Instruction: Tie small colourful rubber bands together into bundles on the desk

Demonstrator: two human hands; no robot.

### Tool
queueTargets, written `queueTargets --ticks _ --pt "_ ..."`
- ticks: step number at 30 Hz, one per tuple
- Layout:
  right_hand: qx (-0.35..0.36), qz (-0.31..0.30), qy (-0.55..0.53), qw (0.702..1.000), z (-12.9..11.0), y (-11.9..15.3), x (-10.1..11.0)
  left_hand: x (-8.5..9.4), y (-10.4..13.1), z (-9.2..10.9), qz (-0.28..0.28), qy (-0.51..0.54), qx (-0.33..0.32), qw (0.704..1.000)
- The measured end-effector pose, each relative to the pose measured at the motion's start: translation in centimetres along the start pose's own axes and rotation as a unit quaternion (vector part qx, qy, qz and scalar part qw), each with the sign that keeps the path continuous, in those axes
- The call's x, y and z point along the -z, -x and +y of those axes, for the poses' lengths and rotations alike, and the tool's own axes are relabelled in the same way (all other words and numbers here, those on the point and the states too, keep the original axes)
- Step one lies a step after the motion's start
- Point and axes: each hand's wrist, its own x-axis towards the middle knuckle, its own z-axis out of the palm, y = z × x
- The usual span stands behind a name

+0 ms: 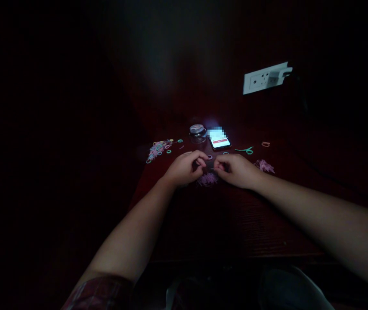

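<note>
Over the dark red table, my left hand (188,167) is curved, its index finger stretched toward a small purple ring-shaped band (210,157) and its thumb apart from that fingertip. Whether the fingertip touches the band is unclear. Facing it, my right hand (233,168) has thumb and fingers pressed together in a pinch. A thin pale bit shows at that pinch, too small to name. Just below and between both hands lies a heap of purple bands (208,179). Another purple heap (264,166) rests beside my right wrist.
Mixed coloured bands (158,150) are piled at the table's left. Behind my hands stand a clear lidded jar (198,134) and a lit phone (220,140). A green band (249,151) and an orange band (265,144) lie right. A wall socket (264,79) holds a plug.
</note>
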Motion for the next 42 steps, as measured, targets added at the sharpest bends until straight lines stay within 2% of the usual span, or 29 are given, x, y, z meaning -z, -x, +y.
queueTargets --ticks 5,8,16,22,37,42 --pt "-0.006 -0.008 0.019 1.000 0.0 0.0 0.1 0.7 0.1 0.2 -0.106 -0.031 -0.013 0.994" --pt "0.002 -0.014 0.038 0.999 -0.1 0.0 0.3 0.6 0.2 0.2 -0.131 -0.060 -0.015 0.989" --pt "0.020 -0.044 0.061 0.997 -0.6 0.2 0.1 0.1 0.1 0.0 -0.140 -0.056 0.000 0.989" --pt "0.030 -0.041 0.075 0.996 -1.2 0.3 -0.2 0.3 0.0 0.4 -0.139 -0.049 0.002 0.989" --pt "0.037 -0.038 0.066 0.996 -1.2 0.4 -0.1 0.1 0.1 -0.2 -0.149 -0.026 -0.001 0.989" --pt "0.039 -0.027 0.057 0.997 -0.8 0.5 -0.2 0.2 0.0 0.0 -0.165 -0.017 0.026 0.986"
